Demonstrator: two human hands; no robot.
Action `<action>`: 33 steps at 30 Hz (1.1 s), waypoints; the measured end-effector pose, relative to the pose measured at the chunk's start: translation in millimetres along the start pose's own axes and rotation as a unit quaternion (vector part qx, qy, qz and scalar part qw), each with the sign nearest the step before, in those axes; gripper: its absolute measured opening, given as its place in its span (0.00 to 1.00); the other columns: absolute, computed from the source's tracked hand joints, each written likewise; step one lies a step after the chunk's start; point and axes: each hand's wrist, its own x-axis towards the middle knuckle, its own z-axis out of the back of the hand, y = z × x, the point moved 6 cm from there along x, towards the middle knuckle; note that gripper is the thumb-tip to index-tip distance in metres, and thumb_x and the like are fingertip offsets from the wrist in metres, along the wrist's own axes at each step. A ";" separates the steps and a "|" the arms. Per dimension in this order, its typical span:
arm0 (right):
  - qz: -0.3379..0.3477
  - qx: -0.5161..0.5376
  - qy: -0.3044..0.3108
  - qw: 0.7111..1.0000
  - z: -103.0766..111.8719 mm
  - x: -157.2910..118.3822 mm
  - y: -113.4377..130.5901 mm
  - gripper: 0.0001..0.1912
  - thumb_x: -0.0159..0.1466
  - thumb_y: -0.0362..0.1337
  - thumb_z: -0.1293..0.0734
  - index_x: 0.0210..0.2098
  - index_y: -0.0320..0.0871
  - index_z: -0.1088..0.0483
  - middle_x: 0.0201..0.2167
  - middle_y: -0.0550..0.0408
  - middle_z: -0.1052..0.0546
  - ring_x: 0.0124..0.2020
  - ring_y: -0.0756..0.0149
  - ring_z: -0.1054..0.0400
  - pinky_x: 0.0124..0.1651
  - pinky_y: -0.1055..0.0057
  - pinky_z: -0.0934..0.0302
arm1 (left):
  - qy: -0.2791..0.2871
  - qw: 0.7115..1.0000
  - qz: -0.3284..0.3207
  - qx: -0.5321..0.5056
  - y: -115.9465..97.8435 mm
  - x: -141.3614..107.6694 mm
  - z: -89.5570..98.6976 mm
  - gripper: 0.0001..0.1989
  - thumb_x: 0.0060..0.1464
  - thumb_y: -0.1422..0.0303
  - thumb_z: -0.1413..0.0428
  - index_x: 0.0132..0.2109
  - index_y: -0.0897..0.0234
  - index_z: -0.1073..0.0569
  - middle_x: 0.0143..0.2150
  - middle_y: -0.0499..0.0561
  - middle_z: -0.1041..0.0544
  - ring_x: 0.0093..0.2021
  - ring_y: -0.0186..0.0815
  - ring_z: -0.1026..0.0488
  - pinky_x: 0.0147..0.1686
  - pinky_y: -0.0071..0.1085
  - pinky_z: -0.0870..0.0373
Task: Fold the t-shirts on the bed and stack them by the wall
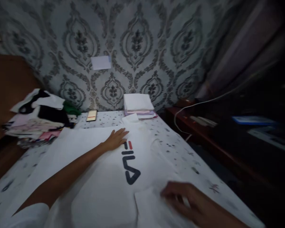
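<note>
A white shirt (104, 183) with dark and red FILA lettering lies spread over a patterned bed sheet. My left hand (115, 139) rests flat on the shirt, beside the top of the lettering, fingers slightly apart. At the lower right, my right hand (182, 201) is over the shirt's near right part, its fingers curled and blurred by motion. Whether those fingers hold any cloth cannot be made out.
Folded white and pink cloths (138, 103) are stacked near the wall. A larger clothes pile (40, 117) stands at the left, with a phone (91, 116) between. Right of the bed, a white cable (204, 102) hangs over a dark reddish ledge (218, 145).
</note>
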 end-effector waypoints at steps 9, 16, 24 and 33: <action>0.124 -0.215 -0.058 0.967 -1.4 286.8 -3.3 0.21 0.68 0.40 0.44 0.55 0.43 0.29 0.57 0.44 0.26 0.59 0.53 0.34 0.62 0.56 0.41 | -0.042 0.975 0.208 0.059 129.8 -134.0 58.5 0.28 0.69 0.57 0.64 0.69 0.65 0.42 0.72 0.61 0.44 0.72 0.45 0.49 0.68 0.49 0.53; -0.006 -0.333 -0.140 0.933 19.2 333.5 -32.8 0.25 0.72 0.42 0.47 0.66 0.44 0.40 0.66 0.45 0.36 0.66 0.54 0.43 0.66 0.52 0.51 | -0.092 0.949 0.281 0.112 239.6 -182.8 79.4 0.35 0.65 0.51 0.67 0.65 0.68 0.35 0.67 0.61 0.34 0.68 0.43 0.39 0.68 0.43 0.46; -0.019 -0.358 -0.148 0.922 20.2 334.6 -34.9 0.25 0.73 0.41 0.49 0.65 0.43 0.39 0.65 0.44 0.34 0.64 0.55 0.41 0.65 0.54 0.50 | -0.117 0.950 0.265 0.113 244.3 -181.7 75.8 0.33 0.64 0.53 0.65 0.64 0.70 0.34 0.66 0.60 0.31 0.66 0.44 0.36 0.67 0.42 0.43; -0.008 -0.348 -0.175 0.921 21.0 334.5 -38.2 0.24 0.70 0.34 0.49 0.59 0.44 0.32 0.60 0.43 0.28 0.63 0.50 0.38 0.65 0.42 0.52 | -0.119 0.935 0.281 0.181 185.1 -170.8 88.8 0.20 0.65 0.70 0.60 0.56 0.66 0.28 0.58 0.65 0.25 0.59 0.50 0.29 0.60 0.49 0.36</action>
